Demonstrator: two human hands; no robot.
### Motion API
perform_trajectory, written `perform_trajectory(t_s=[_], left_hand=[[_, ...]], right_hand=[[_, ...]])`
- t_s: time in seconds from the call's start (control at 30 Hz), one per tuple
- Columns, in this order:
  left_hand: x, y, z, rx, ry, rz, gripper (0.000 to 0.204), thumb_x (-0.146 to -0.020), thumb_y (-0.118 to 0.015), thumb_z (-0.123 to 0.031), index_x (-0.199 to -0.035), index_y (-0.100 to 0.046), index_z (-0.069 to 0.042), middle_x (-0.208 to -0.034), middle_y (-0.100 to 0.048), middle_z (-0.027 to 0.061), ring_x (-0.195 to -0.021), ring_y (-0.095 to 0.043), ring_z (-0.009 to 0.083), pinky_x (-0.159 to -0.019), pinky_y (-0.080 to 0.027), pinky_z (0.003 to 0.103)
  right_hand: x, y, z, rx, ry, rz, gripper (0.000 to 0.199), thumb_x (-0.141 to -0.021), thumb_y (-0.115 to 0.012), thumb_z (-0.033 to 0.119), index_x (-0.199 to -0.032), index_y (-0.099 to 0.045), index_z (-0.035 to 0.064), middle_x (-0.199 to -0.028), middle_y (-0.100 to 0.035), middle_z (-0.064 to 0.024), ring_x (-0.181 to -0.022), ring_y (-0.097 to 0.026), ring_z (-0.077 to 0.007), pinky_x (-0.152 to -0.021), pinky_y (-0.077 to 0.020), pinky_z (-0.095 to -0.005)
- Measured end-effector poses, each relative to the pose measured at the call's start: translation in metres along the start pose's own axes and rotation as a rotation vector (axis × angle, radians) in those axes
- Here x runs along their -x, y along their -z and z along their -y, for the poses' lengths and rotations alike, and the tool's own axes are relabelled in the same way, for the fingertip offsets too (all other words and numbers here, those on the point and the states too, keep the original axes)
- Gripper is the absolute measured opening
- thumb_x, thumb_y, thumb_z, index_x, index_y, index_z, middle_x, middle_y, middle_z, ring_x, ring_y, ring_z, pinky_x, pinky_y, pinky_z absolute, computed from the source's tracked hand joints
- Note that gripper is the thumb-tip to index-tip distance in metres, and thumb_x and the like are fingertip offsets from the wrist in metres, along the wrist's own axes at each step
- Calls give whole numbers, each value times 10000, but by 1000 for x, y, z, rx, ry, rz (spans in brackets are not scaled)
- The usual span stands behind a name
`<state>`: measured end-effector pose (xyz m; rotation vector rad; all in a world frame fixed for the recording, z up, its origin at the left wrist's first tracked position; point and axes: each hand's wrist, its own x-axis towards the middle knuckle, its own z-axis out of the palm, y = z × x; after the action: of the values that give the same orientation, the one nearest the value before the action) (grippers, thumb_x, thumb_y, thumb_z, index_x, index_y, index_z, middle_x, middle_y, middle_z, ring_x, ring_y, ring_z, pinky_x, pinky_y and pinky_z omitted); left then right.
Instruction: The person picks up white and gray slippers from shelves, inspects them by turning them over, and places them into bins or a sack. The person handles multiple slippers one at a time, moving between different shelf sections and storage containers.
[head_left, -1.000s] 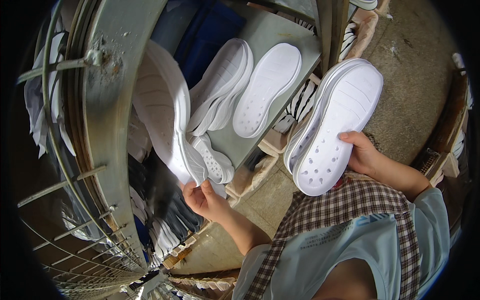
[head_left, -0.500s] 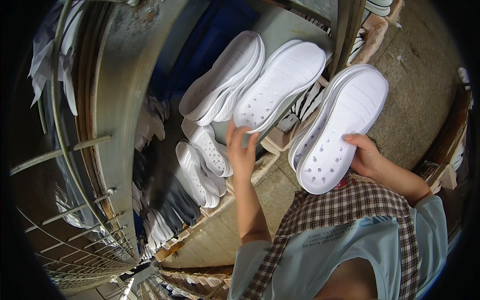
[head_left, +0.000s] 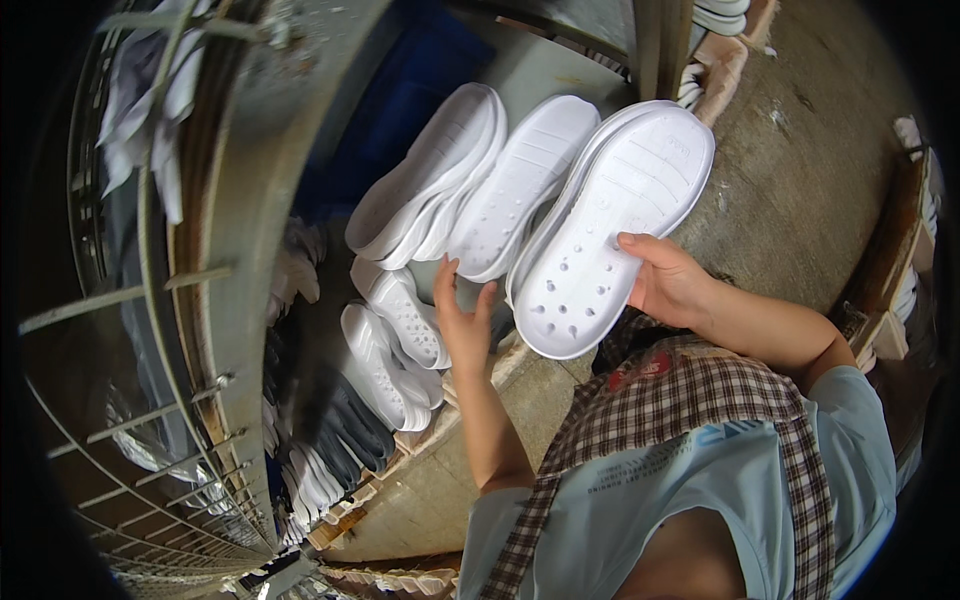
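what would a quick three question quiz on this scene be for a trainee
1. Which hand holds the stacked white, elongated moulded shoe soles?
2. True or false: the left hand is clenched into a fist.
3. Where do the other white soles, on the flat grey surface, lie relative to the held stack? a) to the person's left b) to the person's right

Key:
1. The right hand
2. False; it is open
3. a

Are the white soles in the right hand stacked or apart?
Stacked: in the right hand, the top sole mostly covers another sole, whose edge shows at left.
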<state>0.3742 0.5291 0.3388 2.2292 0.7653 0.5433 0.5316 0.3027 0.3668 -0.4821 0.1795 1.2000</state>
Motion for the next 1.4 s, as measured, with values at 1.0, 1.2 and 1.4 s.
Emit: perform_trajectory(t_s=[1.0, 1.2, 1.4], left_hand=[[-103, 95, -5, 149, 169, -9, 725, -652, -787, -78, -1213, -331, -12, -1166, -455, 138, -1040, -478, 215, -879, -418, 316], [-98, 126, -28, 183, 53, -23, 693, -664, -767, -31, -1174, -298, -34, -1148, -434, 133, -1051, -450, 203, -928, -376, 319], [-97, 135, -30, 805, 210, -81, 744, -640, -788, -28, -1195, -294, -28, -1164, -431, 129, -1074, -428, 204, -952, -353, 318]], right_hand=[[-83, -23, 17, 535, -344, -201, 676, -812, -420, 669, -1114, -432, 64, -1056, -511, -79, -921, -541, -198, -742, -431, -366], [-67, -25, 17, 815, -236, 125, 274, -922, -474, 350, -897, -548, 87, -861, -612, -42, -792, -570, -122, -689, -439, -268], [-59, -30, 16, 798, 21, 267, 220, -866, -597, 259, -932, -558, 53, -897, -618, -41, -788, -562, -108, -693, -442, -238]])
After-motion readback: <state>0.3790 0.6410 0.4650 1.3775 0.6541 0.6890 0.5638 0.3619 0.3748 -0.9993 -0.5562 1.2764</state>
